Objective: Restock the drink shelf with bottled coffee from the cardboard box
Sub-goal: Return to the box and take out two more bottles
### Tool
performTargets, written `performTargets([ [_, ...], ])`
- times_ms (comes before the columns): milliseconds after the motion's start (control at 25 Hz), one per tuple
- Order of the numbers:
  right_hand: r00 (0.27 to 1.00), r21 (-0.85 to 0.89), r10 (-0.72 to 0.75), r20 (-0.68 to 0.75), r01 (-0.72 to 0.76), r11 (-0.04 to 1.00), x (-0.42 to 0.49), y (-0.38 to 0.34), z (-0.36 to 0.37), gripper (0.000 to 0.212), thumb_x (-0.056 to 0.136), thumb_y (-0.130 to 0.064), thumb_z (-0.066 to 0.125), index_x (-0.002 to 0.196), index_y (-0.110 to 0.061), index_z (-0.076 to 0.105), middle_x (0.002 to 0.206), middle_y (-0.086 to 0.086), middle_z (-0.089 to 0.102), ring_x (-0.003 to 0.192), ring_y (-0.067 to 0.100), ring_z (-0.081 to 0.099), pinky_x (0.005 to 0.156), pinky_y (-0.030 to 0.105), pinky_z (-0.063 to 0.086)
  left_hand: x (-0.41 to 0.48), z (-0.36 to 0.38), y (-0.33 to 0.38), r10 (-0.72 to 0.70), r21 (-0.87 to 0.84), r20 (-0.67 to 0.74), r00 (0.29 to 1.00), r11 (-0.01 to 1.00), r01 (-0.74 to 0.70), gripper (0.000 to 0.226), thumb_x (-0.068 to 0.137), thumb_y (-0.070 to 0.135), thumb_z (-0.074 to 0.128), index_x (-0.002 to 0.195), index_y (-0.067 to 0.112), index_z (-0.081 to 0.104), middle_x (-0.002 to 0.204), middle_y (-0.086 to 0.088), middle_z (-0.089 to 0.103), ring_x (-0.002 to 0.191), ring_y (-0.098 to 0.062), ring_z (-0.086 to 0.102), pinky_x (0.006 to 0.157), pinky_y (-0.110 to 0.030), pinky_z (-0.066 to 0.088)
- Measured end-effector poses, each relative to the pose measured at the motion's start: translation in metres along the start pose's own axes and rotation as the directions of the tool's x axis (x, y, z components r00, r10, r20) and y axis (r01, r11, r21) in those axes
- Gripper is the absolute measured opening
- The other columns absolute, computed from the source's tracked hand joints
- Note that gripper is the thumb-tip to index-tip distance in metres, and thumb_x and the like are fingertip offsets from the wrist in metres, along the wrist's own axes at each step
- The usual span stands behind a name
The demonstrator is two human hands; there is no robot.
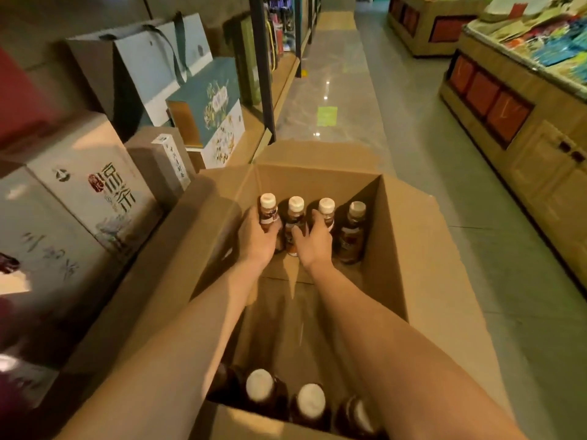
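Gripping two coffee bottles inside the open cardboard box (408,249).

The left hand (258,239) is wrapped round the first bottle (267,206), at the left end of the far row. The right hand (313,247) curls about the second bottle (296,208), thumb across its label and fingers reaching in beside the third bottle (327,208). A fourth bottle (352,231) stands untouched at the right end. All four are upright, long axis vertical, pale caps pointing up. Their dark labels are too blurred to read. More bottles (311,404) stand upright along the box's near wall. The box sits on the floor (349,90) beside a low shelf (286,74), where gift boxes (95,192) carry large Chinese characters.
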State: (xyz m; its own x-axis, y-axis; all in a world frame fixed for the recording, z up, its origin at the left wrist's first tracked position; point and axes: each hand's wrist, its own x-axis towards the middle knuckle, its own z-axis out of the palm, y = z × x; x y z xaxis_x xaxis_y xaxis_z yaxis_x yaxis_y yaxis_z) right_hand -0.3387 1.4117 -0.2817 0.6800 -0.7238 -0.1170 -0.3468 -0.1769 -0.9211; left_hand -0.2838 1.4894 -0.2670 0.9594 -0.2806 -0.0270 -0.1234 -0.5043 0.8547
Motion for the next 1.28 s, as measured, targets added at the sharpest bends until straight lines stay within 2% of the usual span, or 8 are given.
performTargets([
  [200,0.993,0.138,0.018,-0.117,-0.002,0.990,0.031,0.021,0.040,0.063,0.090,-0.017,0.058,0.145,-0.012,0.029,0.149,0.008,0.039,0.140,0.022,0.032,0.116,0.038,0.027,0.036,0.029,-0.029,-0.017,-0.065,-0.032,0.999,0.998,0.015,0.058,0.090,0.017,0.058,0.142,0.016,0.035,0.143,-0.006,0.046,0.136,-0.022,0.039,0.114,-0.041,0.030],
  [400,0.973,0.192,-0.010,-0.231,0.056,0.980,0.049,0.036,0.063,0.058,0.087,-0.019,0.063,0.139,-0.012,0.038,0.141,0.005,0.046,0.135,0.018,0.038,0.113,0.036,0.032,0.061,0.051,-0.029,-0.030,-0.122,-0.097,0.995,0.992,0.018,0.061,0.090,0.011,0.056,0.145,0.013,0.030,0.147,-0.006,0.039,0.138,-0.021,0.034,0.115,-0.036,0.026],
  [520,0.972,0.198,-0.009,-0.237,0.058,0.978,0.056,0.044,0.068,0.056,0.087,-0.019,0.063,0.137,-0.014,0.040,0.139,0.004,0.048,0.133,0.017,0.041,0.112,0.037,0.034,0.064,0.060,-0.036,-0.015,-0.125,-0.104,0.994,0.992,0.002,0.063,0.090,0.009,0.055,0.146,0.014,0.027,0.149,-0.005,0.036,0.139,-0.020,0.031,0.116,-0.033,0.024],
  [760,0.964,0.173,-0.019,-0.264,0.067,0.983,0.070,0.044,0.073,0.044,0.088,-0.021,0.063,0.128,-0.014,0.047,0.130,0.003,0.053,0.125,0.017,0.048,0.106,0.032,0.037,0.073,0.066,-0.043,-0.027,-0.145,-0.182,0.983,0.990,0.001,0.050,0.087,0.007,0.060,0.134,0.013,0.043,0.136,-0.008,0.052,0.130,-0.022,0.046,0.109,-0.036,0.035],
  [880,0.965,0.147,-0.016,-0.263,0.056,0.987,0.077,0.044,0.070,0.039,0.086,-0.020,0.065,0.122,-0.012,0.051,0.124,0.004,0.055,0.120,0.017,0.050,0.105,0.033,0.041,0.069,0.067,-0.042,-0.047,-0.167,-0.156,0.987,0.986,0.021,0.046,0.088,0.008,0.059,0.131,0.014,0.042,0.135,-0.007,0.052,0.129,-0.022,0.046,0.107,-0.039,0.036],
  [1120,0.971,0.232,0.008,-0.237,0.049,0.972,0.067,0.037,0.062,0.031,0.084,-0.016,0.068,0.113,-0.012,0.059,0.115,0.005,0.065,0.113,0.017,0.057,0.099,0.031,0.042,0.065,0.064,-0.043,-0.104,-0.180,-0.145,0.984,0.981,0.077,0.041,0.088,0.015,0.061,0.128,0.012,0.051,0.130,-0.008,0.056,0.125,-0.024,0.049,0.108,-0.042,0.037],
  [1280,0.976,0.250,-0.015,-0.217,0.071,0.966,0.037,0.008,0.038,0.030,0.082,-0.018,0.069,0.110,-0.012,0.061,0.112,0.005,0.067,0.108,0.015,0.059,0.094,0.026,0.041,0.040,0.035,-0.012,-0.081,-0.183,-0.165,0.983,0.982,0.050,0.036,0.088,0.016,0.062,0.122,0.009,0.054,0.122,-0.011,0.061,0.117,-0.026,0.055,0.100,-0.038,0.041],
])
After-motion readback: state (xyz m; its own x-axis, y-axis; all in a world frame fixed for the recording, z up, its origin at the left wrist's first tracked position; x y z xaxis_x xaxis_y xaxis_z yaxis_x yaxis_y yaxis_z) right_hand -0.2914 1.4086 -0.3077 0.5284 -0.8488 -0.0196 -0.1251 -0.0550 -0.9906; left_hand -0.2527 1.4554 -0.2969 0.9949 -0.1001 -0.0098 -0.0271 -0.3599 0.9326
